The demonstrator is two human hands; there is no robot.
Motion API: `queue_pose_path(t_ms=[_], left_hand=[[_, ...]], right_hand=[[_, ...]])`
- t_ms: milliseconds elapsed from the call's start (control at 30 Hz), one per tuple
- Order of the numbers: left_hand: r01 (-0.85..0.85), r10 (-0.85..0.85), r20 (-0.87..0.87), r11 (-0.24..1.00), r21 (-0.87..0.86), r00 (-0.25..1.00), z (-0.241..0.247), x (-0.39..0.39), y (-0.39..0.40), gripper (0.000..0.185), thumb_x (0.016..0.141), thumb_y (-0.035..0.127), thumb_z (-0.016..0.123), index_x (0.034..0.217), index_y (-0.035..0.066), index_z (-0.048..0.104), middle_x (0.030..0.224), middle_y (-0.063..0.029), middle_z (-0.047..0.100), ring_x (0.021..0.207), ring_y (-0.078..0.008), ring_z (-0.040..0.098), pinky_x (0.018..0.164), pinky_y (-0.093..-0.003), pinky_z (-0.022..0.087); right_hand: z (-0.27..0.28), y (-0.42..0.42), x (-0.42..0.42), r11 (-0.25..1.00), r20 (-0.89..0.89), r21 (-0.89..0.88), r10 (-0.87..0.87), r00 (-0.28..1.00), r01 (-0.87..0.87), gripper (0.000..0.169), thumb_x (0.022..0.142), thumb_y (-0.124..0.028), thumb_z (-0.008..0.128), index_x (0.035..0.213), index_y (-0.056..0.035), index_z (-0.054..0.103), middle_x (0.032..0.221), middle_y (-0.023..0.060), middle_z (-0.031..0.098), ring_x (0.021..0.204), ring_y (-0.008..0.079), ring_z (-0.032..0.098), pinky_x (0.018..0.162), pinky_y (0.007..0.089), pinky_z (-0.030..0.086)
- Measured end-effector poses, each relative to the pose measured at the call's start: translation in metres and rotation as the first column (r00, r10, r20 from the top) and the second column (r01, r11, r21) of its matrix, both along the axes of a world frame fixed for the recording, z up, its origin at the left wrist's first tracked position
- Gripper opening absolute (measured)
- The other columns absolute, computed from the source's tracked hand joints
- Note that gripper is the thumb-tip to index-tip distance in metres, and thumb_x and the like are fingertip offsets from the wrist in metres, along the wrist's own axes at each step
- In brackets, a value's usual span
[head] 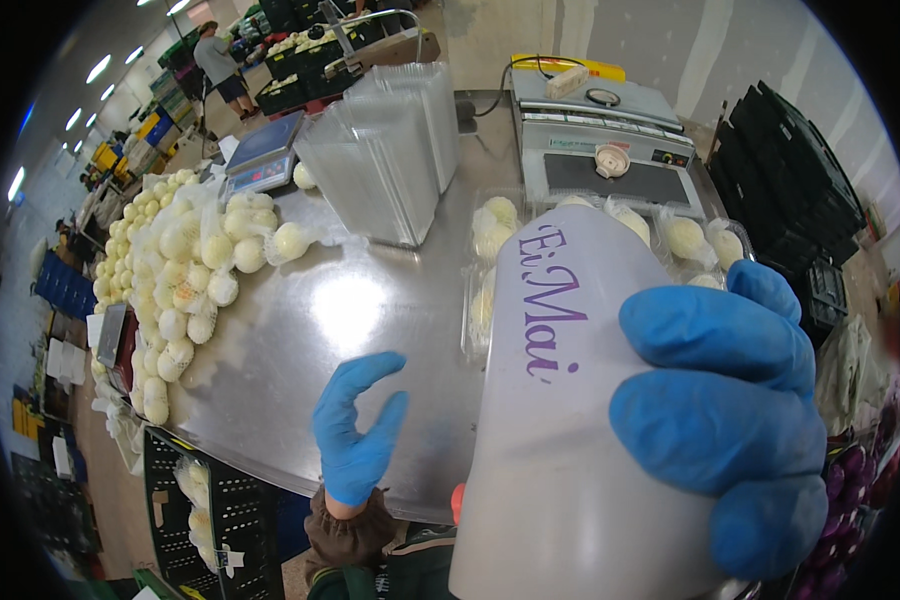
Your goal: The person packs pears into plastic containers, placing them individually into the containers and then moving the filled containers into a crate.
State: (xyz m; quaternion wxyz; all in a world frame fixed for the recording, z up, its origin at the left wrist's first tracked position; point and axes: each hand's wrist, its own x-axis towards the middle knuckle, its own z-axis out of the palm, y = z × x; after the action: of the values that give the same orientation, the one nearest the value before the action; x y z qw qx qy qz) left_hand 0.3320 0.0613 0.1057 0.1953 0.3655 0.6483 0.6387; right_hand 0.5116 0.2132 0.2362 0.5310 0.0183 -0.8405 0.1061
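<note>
My right hand point(720, 405), in a blue glove, grips a large whitish plastic bottle point(555, 465) held close before my face. Purple writing runs along its side, and a small red part point(457, 504) shows at its left edge. Over the front of the steel table point(270, 367), my left hand point(356, 431), also gloved in blue, curves with thumb and fingers apart and nothing between them. Behind the bottle, partly hidden by it, stand clear plastic trays point(468, 330) with netted peeled onions point(685, 237) in them.
Netted onions point(187, 277) are heaped at left, near a digital scale point(259, 161). Stacked empty clear trays point(375, 172) stand mid-table. Behind are a tray-wrapping machine point(604, 135) and black crates point(784, 165). Another crate point(247, 465) sits below left. A person point(221, 67) stands far off.
</note>
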Motion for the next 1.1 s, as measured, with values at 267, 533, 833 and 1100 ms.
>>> queue_pose_path(t_ms=[267,533,833,1100], left_hand=[[0.244,-0.256,-0.237,0.967,-0.078,0.937,-0.05,0.021,0.056,0.056,0.071,-0.001,0.069,0.122,0.0,0.049,0.122,-0.0134,0.052,0.113,-0.0253,0.051,0.097,-0.0347,0.041],[0.115,-0.139,-0.335,0.989,-0.091,0.932,-0.072,0.005,0.078,0.07,0.071,0.006,0.074,0.132,0.001,0.041,0.13,-0.0126,0.05,0.118,-0.0236,0.05,0.099,-0.0337,0.041],[0.068,-0.095,-0.192,0.987,-0.144,0.977,-0.088,-0.04,0.08,0.082,0.066,0.004,0.078,0.136,0.001,0.035,0.134,-0.0122,0.047,0.121,-0.023,0.048,0.101,-0.035,0.041],[-0.169,0.1,-0.231,0.939,-0.3,0.968,-0.083,-0.028,0.076,0.08,0.062,0.009,0.082,0.131,0.003,0.042,0.126,-0.0086,0.053,0.114,-0.0203,0.053,0.097,-0.033,0.044]], right_hand=[[-0.071,0.009,-0.058,0.863,-0.254,-0.48,0.035,0.967,-0.158,0.027,0.084,-0.026,0.062,0.094,-0.0017,0.055,0.083,0.0131,0.062,0.072,0.0187,0.059,0.077,0.0368,0.046],[-0.124,0.139,-0.052,0.731,0.384,-0.648,0.558,0.736,-0.216,0.081,0.07,-0.036,0.078,0.137,-0.0067,0.04,0.133,0.0103,0.048,0.12,0.0267,0.048,0.102,0.0397,0.037],[-0.255,0.494,-0.112,0.412,0.709,-0.078,-0.617,0.341,0.908,0.059,0.071,-0.062,0.062,0.088,-0.006,0.069,0.089,0.0184,0.067,0.089,0.0321,0.064,0.074,0.0435,0.049],[-0.278,0.529,-0.13,0.456,0.833,-0.082,-0.457,0.312,0.886,0.059,0.066,-0.056,0.071,0.089,-0.002,0.07,0.082,0.0172,0.068,0.075,0.0276,0.067,0.066,0.0411,0.052]])
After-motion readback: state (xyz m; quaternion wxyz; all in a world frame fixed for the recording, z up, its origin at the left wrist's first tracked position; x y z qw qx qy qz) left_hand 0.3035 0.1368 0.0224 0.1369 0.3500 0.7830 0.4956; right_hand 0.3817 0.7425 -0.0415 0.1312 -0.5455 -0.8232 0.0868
